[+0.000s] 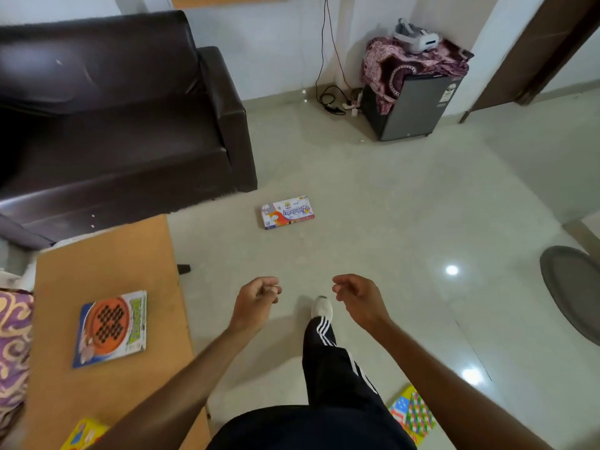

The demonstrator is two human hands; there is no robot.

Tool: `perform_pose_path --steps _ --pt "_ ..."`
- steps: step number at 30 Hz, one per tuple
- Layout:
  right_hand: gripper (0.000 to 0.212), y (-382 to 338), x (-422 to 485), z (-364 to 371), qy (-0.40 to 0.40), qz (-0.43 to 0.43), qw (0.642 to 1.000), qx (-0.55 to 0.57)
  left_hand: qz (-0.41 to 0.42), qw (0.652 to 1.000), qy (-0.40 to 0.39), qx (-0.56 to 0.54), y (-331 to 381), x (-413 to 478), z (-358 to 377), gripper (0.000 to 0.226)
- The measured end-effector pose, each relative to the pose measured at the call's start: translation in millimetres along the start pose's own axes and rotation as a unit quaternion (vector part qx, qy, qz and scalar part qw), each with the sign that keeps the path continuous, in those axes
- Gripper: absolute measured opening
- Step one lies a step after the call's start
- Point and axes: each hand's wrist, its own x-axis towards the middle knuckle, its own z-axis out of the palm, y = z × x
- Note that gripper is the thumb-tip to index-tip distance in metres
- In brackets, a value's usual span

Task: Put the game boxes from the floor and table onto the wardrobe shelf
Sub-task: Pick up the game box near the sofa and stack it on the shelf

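Glossy beige tile floor (406, 196) carries a flat white-and-purple game box (287, 212); left hand (258, 295) and right hand (355, 292) hover loosely curled, empty.

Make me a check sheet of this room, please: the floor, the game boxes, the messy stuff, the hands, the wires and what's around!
Surface: pale shiny floor; wooden table at left.
Job's things: white game box flat on the floor ahead; orange-disc game box and yellow box, partly cut off, on the table; colourful checked box on the floor near the right leg.
Clutter: patterned cloth draped over a small grey cabinet, white headset on top.
Hands: left hand and right hand loosely curled, holding nothing.
Cables: wires down the wall to a power strip.
Surroundings: dark sofa, brown door, grey round object at right edge.
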Motion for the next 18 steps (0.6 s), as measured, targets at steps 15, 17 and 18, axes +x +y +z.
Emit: perform_pose_path --steps 15,17,18 --pt "0.020 -117 402 10 -0.039 0.066 0.997 -0.003 -0.074 0.996 0.023 0.042 154 369 1 0.019" --pt "0.021 -116 451 25 -0.020 0.086 0.996 0.014 -0.074 0.995 0.007 0.063 163 429 -1 0.017" --pt "0.023 -113 475 32 -0.007 0.097 0.995 0.024 -0.074 0.995 -0.001 0.074 164 461 -2 0.015"
